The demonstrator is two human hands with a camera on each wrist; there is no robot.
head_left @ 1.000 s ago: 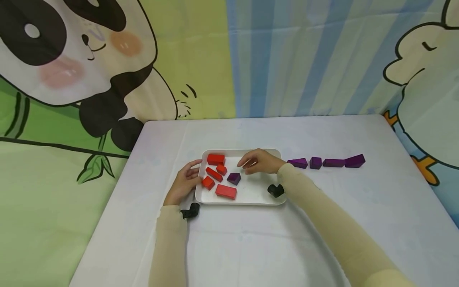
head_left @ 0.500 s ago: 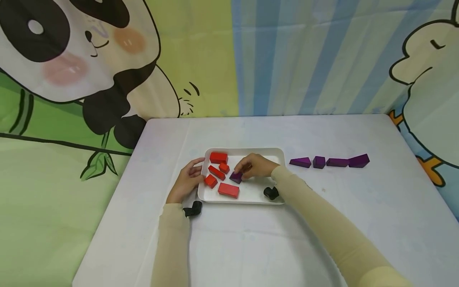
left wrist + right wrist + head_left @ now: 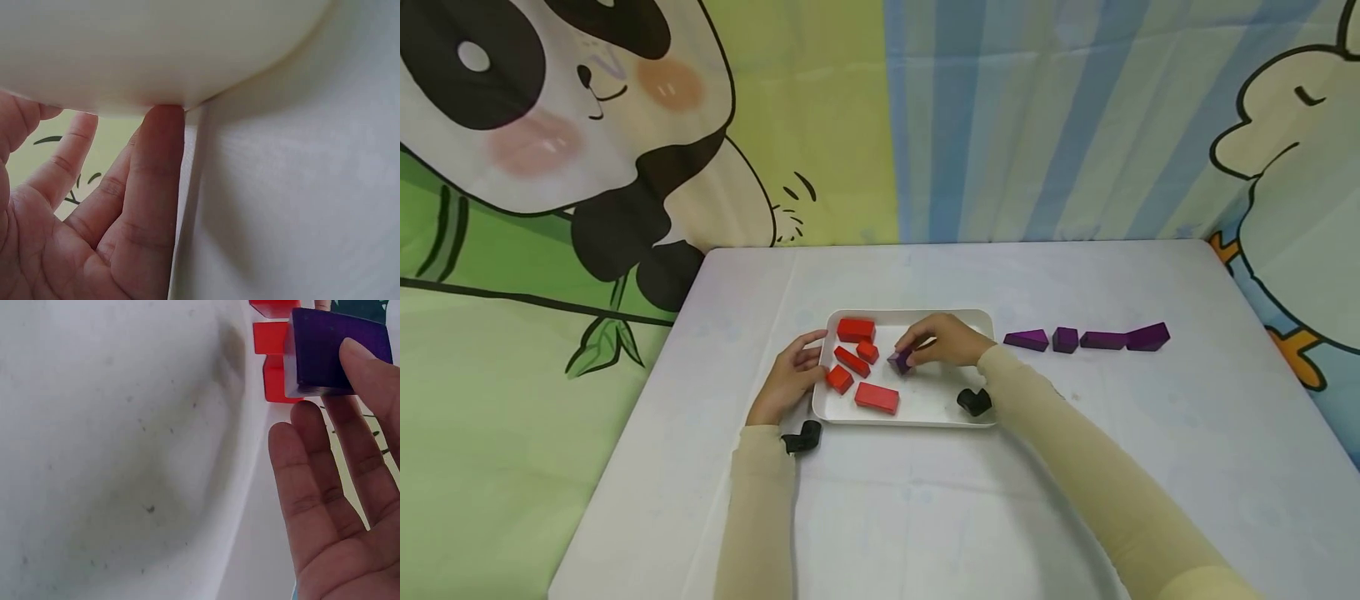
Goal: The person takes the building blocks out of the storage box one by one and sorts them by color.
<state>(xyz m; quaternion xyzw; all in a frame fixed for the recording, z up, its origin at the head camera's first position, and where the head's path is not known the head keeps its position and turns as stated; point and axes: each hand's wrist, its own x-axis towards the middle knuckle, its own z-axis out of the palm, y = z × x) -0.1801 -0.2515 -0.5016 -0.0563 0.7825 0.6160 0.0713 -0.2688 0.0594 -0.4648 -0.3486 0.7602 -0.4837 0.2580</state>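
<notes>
My right hand pinches a purple block between thumb and fingers, just above the white tray. The right wrist view shows the thumb flat on a broad face of it, with the other fingers apart below. At the tray's left end is my left hand, its fairly straight fingers touching the outer side and the thumb at the rim. Several red blocks lie in the tray's left half, among them a long one in front and a larger one at the back.
Right of the tray, purple blocks lie in a row on the white table: a wedge, a cube, a long bar and a slanted piece. A printed cloth hangs behind the table.
The right hand has reached down to the purple block lying in the tray, pinched it and lifted it slightly. The left hand has stayed at the tray's left edge.
</notes>
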